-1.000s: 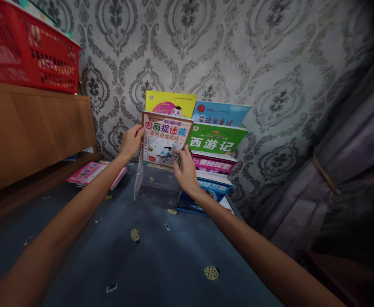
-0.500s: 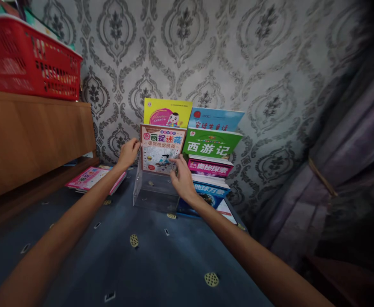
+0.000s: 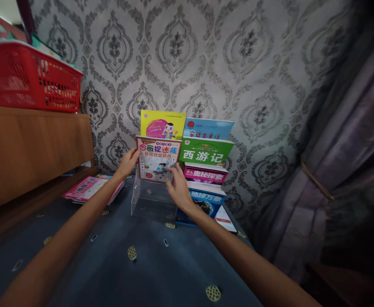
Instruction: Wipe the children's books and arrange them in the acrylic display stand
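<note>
A picture book point(image 3: 155, 161) with a brown-bordered cover stands upright, leaning back slightly, in a clear plastic display rack point(image 3: 153, 204). My left hand point(image 3: 129, 163) is closed at its left edge, the fingertips bent against it. At the lower right of the cover is my right hand point(image 3: 179, 189), fingers apart and some tips touching the front. Behind the picture book rises a yellow book point(image 3: 163, 121). To the right, in stepped rows, are a light blue book point(image 3: 209, 128), a green book point(image 3: 208, 151), a magenta book point(image 3: 204, 175) and a dark blue book point(image 3: 206, 204).
Pink-covered books point(image 3: 87, 187) lie stacked at the left on the dark blue patterned cloth point(image 3: 110, 264). A red basket point(image 3: 33, 76) sits on a wooden cabinet point(image 3: 36, 153). A phone-like slab point(image 3: 226, 219) rests beside the rack. Patterned wall behind, curtain point(image 3: 308, 204) at right.
The whole scene sits slightly lower in view as the camera tilted up. Both hands stay at the picture book, the left closer against its edge.
</note>
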The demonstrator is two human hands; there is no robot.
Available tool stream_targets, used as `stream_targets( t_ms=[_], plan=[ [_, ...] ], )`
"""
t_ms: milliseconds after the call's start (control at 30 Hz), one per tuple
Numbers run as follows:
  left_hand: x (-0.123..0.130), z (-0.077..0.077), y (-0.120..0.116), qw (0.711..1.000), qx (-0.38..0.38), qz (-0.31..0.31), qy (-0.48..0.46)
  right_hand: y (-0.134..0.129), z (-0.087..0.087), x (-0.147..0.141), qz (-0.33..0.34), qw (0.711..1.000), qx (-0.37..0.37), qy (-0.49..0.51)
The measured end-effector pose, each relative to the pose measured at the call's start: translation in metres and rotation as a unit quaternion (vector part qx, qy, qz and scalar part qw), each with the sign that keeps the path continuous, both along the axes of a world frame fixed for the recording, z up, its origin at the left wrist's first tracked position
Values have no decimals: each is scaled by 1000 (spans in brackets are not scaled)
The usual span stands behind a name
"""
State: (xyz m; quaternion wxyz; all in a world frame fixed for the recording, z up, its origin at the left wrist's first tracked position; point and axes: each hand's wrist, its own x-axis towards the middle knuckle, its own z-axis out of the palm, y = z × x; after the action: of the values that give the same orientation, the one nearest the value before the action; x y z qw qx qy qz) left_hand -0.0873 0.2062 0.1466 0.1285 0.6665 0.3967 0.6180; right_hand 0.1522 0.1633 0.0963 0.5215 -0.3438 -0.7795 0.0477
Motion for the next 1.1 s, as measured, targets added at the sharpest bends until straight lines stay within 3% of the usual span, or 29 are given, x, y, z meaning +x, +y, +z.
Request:
stream_targets(
  t_ms=[567,800,967,1100],
  plan=[
    [6,12,29,992,-1,114,47,7,9,-7,-2,1000,-9,-2],
    [4,11,18,994,12,102,45,8,6,-7,10,1000,-6,-2],
    [4,24,4,994,91,64,10,1,0,-9,4,1000,-8,-7],
    [4,35,-7,995,99,25,21,-8,-3,-9,10,1000,-7,-20]
  ],
)
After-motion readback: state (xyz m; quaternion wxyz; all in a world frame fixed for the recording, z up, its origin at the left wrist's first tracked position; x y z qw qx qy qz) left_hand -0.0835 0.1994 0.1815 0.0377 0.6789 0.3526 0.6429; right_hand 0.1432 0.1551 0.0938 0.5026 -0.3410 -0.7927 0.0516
